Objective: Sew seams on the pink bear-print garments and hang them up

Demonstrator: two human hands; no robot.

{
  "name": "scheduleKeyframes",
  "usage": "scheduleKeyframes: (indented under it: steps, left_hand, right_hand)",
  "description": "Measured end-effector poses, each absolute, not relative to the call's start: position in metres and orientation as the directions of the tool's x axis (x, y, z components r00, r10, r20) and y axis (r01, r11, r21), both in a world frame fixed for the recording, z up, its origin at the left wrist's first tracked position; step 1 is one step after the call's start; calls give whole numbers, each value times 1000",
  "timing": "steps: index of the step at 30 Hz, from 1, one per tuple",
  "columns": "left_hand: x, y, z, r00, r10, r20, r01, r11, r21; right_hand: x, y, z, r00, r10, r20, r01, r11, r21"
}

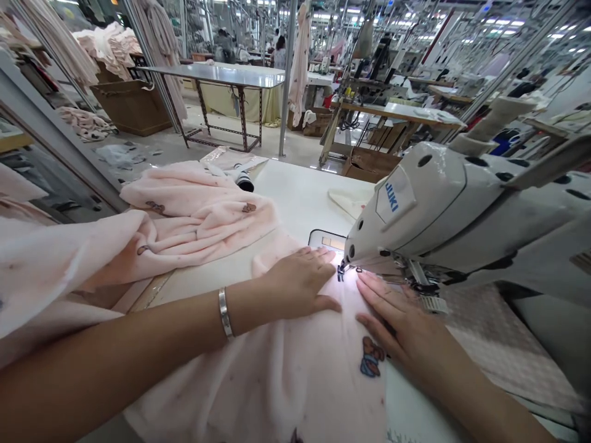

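Observation:
Pink plush fabric (318, 369) printed with small bears runs beneath the presser foot (341, 271) of a white sewing machine (425, 191). To the left of the foot, my left hand (300, 280) lies flat on the cloth, fingers stretched forward and thumb spread. On the other side, my right hand (392, 307) rests with extended fingers on the fabric's right part, fingertips close to the lit needle area. Neither hand grips anything. A metal bangle (225, 312) circles my left wrist. The machine head hides part of the stitching area.
More pink fabric (198, 215) lies heaped on the left of the white sewing table (300, 184). A dark-and-white spool-like object (244, 177) sits at its far edge, and a pale scrap (348, 202) lies behind the needle. Beyond stand a metal-topped table (221, 75) and cardboard boxes (132, 106).

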State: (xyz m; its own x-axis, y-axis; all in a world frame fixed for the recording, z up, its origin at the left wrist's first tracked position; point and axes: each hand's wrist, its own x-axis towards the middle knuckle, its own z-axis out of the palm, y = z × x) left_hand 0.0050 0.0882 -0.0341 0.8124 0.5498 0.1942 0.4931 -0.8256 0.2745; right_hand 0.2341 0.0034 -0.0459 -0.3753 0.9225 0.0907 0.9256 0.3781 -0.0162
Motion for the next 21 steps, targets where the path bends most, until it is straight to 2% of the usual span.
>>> scheduleKeyframes:
  steps: [7,15,17,21]
  left_hand:
    - [10,99,-33,803,568,182,513,-813,275]
    - [10,102,-38,794,568,216,496,-811,310]
    - [10,102,-37,793,562,235,489,-817,305]
    - [11,101,-38,785,565,255,496,-819,290]
  right_hand:
    - [243,13,-55,-246,968,56,967,249,-55]
    - [246,16,-60,-273,960,62,958,278,-75]
    - [247,17,-60,-273,961,53,954,277,-116]
    - [250,21,-59,-196,975,101,937,217,-273]
